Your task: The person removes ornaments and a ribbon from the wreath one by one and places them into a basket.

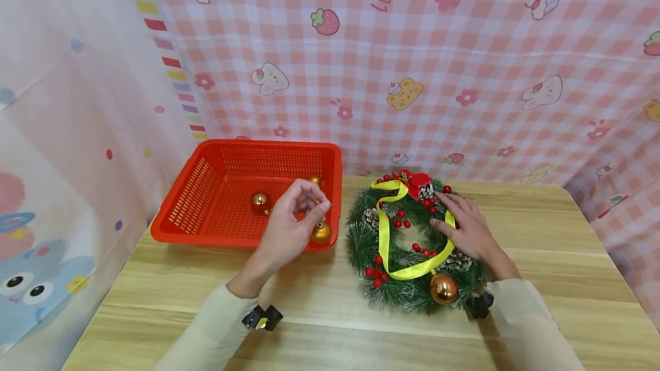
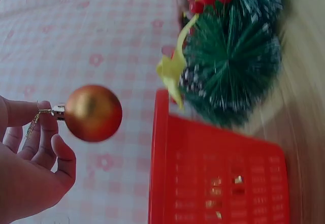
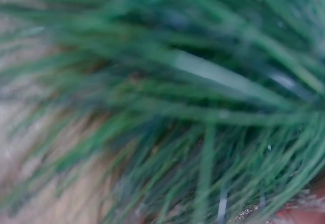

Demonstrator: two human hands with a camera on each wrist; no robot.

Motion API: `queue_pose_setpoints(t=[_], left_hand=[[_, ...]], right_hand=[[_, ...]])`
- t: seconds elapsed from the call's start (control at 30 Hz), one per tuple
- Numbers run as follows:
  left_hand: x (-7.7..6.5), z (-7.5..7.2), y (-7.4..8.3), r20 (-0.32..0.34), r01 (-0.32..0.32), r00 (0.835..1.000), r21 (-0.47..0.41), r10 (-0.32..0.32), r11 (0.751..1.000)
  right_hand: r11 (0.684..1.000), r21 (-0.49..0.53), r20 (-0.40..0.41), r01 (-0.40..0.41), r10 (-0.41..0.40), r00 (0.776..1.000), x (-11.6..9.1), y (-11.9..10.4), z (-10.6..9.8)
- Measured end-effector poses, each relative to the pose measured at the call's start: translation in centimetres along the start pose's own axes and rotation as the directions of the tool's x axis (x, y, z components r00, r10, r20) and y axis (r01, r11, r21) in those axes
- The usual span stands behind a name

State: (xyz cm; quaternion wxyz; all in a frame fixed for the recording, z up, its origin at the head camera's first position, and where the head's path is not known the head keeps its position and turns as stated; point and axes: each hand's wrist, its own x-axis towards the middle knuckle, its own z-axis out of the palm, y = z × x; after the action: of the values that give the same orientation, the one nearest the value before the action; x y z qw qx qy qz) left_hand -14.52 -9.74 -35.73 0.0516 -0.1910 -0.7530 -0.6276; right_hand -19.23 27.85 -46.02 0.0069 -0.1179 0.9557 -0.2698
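Note:
My left hand (image 1: pixel 294 219) pinches the gold string of a shiny orange-gold Christmas ball (image 2: pixel 93 113) between thumb and fingertips. The ball hangs below the fingers, over the right end of a red plastic basket (image 1: pixel 247 239). To the right lies a green Christmas wreath (image 1: pixel 363 245) with red berries, pinecones and a red flower. My right hand (image 1: pixel 466 228) rests on its right side, fingers spread over the needles beside a yellow ribbon (image 1: pixel 412 272). A copper ball (image 1: pixel 444 289) sits on the wreath's lower right. Green needles fill the right wrist view.
Inside the basket are another gold ball (image 1: pixel 260 202) and one near its far right corner (image 1: pixel 315 180). Basket and wreath stand side by side on a wooden table (image 1: pixel 330 325). A pink checked cloth (image 1: pixel 330 90) hangs behind the table.

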Motion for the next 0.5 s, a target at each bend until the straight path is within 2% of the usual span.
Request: queue_pose_setpoints(t=[0.43, 0.5], left_hand=[[0.3, -3.8, -2.8, -0.167, 0.037, 0.986, 0.059, -0.027, 0.998], [0.2, -4.0, -2.2, -0.175, 0.051, 0.984, 0.08, -0.036, 0.995]], right_hand=[[1.0, -0.002, 0.005, -0.005, 0.005, 1.0, -0.1, 0.0, 0.0], [1.0, 0.0, 0.003, -0.004, 0.004, 1.0, -0.1, 0.0, 0.0]])
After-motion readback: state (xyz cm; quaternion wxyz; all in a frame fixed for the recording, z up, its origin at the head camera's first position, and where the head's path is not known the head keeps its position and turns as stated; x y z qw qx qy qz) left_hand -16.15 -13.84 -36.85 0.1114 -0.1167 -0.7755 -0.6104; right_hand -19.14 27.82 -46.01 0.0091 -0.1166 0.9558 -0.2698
